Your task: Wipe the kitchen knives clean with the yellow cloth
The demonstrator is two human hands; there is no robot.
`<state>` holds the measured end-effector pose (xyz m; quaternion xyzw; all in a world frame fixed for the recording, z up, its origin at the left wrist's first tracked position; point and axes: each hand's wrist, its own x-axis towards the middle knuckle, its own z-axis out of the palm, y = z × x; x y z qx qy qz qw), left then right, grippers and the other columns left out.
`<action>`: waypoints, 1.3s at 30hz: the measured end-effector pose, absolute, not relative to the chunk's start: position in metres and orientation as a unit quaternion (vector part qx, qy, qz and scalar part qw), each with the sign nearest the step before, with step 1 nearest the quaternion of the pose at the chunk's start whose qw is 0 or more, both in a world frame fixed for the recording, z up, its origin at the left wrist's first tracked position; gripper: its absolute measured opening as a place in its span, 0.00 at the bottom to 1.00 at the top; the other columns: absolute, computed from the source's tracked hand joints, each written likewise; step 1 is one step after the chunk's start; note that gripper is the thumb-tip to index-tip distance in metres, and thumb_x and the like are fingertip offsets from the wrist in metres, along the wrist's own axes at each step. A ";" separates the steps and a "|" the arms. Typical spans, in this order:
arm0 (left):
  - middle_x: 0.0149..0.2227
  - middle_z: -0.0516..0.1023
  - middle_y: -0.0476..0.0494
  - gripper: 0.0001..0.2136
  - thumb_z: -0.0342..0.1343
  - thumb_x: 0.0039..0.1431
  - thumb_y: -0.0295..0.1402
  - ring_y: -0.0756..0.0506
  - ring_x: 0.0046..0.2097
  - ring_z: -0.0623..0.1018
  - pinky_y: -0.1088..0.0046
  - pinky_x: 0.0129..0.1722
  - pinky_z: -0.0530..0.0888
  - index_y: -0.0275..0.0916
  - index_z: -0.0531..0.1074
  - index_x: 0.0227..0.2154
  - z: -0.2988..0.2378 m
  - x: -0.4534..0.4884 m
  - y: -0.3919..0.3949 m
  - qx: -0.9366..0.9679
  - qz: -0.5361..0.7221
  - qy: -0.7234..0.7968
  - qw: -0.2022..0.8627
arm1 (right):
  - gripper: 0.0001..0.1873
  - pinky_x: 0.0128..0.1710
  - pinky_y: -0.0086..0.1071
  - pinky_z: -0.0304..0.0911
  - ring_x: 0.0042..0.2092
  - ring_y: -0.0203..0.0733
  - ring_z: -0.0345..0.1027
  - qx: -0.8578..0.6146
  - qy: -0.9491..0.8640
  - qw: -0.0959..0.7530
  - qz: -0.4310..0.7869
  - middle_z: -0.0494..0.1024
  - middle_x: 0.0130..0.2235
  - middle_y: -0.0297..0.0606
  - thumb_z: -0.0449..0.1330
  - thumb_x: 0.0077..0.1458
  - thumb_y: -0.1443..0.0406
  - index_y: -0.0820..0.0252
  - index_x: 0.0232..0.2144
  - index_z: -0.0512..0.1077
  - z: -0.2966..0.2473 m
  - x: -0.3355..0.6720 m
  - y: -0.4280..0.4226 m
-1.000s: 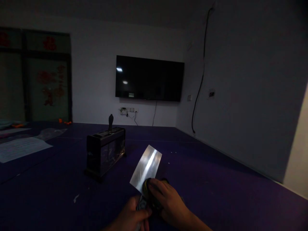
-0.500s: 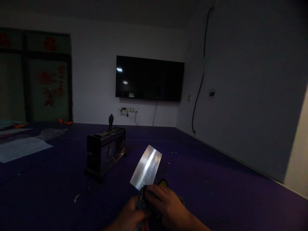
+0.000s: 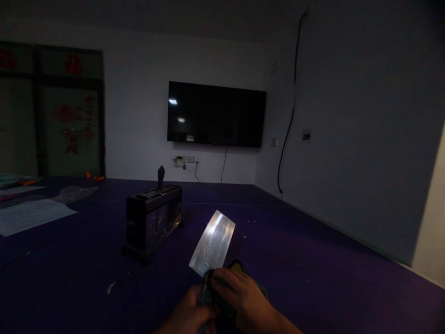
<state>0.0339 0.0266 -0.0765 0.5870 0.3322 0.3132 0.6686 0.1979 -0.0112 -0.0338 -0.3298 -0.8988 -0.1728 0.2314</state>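
A wide shiny steel cleaver blade [image 3: 212,242] points away from me over the dark purple surface [image 3: 313,269]. My left hand [image 3: 186,315] is closed round its handle at the bottom edge of the view. My right hand [image 3: 239,294] presses a dark pad or cloth [image 3: 233,268] against the base of the blade, fingers curled over it. A dark knife block [image 3: 153,218] stands just beyond to the left, with one black handle [image 3: 160,176] sticking up from it.
Pale sheets [image 3: 31,214] and a clear plastic piece [image 3: 74,192] lie at the far left. A black wall screen [image 3: 216,114] hangs ahead, with a cable [image 3: 288,125] down the right wall. The room is dim.
My right hand with the pad has slid back along the blade toward the handle, so more bare blade shows. The left hand stays on the handle.
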 end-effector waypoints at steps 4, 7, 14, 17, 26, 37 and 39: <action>0.14 0.67 0.53 0.26 0.61 0.32 0.48 0.53 0.16 0.65 0.79 0.17 0.59 0.36 0.63 0.32 -0.073 0.034 0.025 0.590 0.295 0.344 0.668 | 0.27 0.40 0.38 0.65 0.45 0.46 0.66 -0.333 -0.898 0.232 -0.166 0.69 0.49 0.49 0.51 0.45 0.73 0.64 0.51 0.61 -0.034 0.198 -0.011; 0.13 0.66 0.54 0.27 0.61 0.33 0.49 0.53 0.16 0.64 0.79 0.16 0.58 0.35 0.62 0.33 -0.073 0.033 0.026 0.601 0.287 0.335 0.666 | 0.28 0.41 0.38 0.65 0.45 0.46 0.66 -0.343 -0.897 0.229 -0.161 0.69 0.50 0.48 0.51 0.45 0.74 0.63 0.51 0.61 -0.035 0.199 -0.011; 0.15 0.67 0.53 0.37 0.61 0.29 0.53 0.52 0.16 0.65 0.78 0.16 0.59 0.32 0.60 0.40 -0.083 0.032 0.033 0.602 0.259 0.330 0.679 | 0.30 0.43 0.38 0.64 0.47 0.47 0.65 -0.388 -0.872 0.258 -0.152 0.68 0.51 0.48 0.52 0.42 0.74 0.61 0.50 0.63 -0.041 0.205 -0.005; 0.18 0.68 0.52 0.37 0.63 0.28 0.51 0.52 0.17 0.66 0.77 0.16 0.60 0.33 0.60 0.41 -0.083 0.031 0.032 0.596 0.265 0.322 0.686 | 0.29 0.44 0.39 0.63 0.48 0.49 0.64 -0.399 -0.855 0.290 -0.160 0.67 0.51 0.49 0.54 0.42 0.71 0.61 0.50 0.64 -0.045 0.208 0.000; 0.19 0.68 0.53 0.26 0.62 0.38 0.46 0.53 0.18 0.66 0.79 0.17 0.58 0.35 0.62 0.38 -0.078 0.027 0.023 0.592 0.294 0.326 0.676 | 0.33 0.45 0.39 0.64 0.51 0.50 0.63 -0.419 -0.840 0.300 -0.170 0.67 0.52 0.50 0.52 0.38 0.72 0.61 0.52 0.63 -0.049 0.213 0.006; 0.18 0.66 0.54 0.22 0.61 0.39 0.47 0.54 0.17 0.65 0.80 0.17 0.58 0.36 0.63 0.31 -0.076 0.028 0.024 0.616 0.288 0.298 0.670 | 0.39 0.48 0.37 0.63 0.50 0.46 0.64 -0.473 -0.793 0.360 -0.135 0.65 0.53 0.47 0.47 0.29 0.78 0.62 0.50 0.64 -0.047 0.220 0.010; 0.18 0.66 0.54 0.22 0.61 0.38 0.47 0.54 0.17 0.65 0.80 0.17 0.57 0.36 0.63 0.30 -0.077 0.028 0.024 0.614 0.291 0.295 0.671 | 0.40 0.48 0.37 0.62 0.51 0.46 0.63 -0.473 -0.792 0.360 -0.137 0.65 0.53 0.47 0.47 0.30 0.78 0.61 0.51 0.64 -0.049 0.221 0.010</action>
